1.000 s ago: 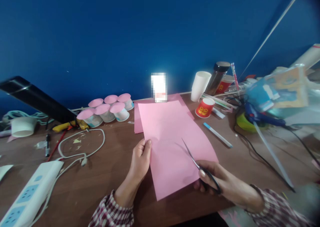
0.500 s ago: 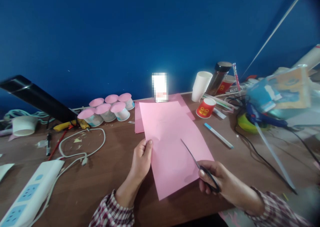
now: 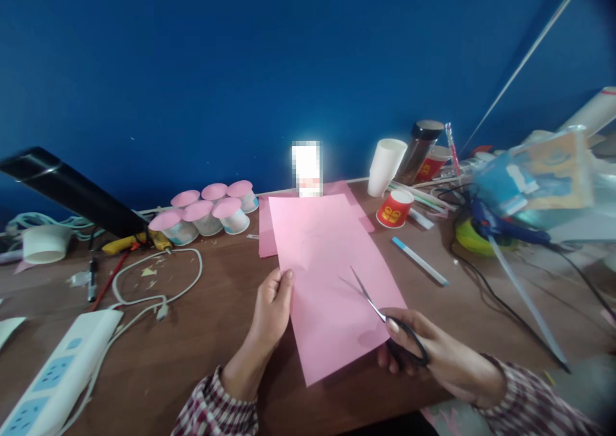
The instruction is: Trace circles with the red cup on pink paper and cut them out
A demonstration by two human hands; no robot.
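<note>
A sheet of pink paper (image 3: 322,250) is held up by its left edge in my left hand (image 3: 272,304), thumb on top and fingers underneath. My right hand (image 3: 418,346) grips black-handled scissors (image 3: 373,304) through the loops. Their blades are parted a little and lie over the right half of the sheet, pointing up and left; whether they touch the paper I cannot tell. Behind the sheet, more pink paper (image 3: 267,227) lies on the table. The fingertips under the sheet on the left are hidden.
Several paper cups with pink discs on top (image 3: 231,214) stand at the back left. A red paper cup (image 3: 395,208), white cups (image 3: 385,167) and a glue stick (image 3: 419,261) are to the right. A power strip (image 3: 65,372), cables and a hot glue gun (image 3: 510,224) lie around the sides.
The scissor blades have parted from nearly closed to slightly open, as my right hand's fingers spread. My left hand and the paper stay almost where they were.
</note>
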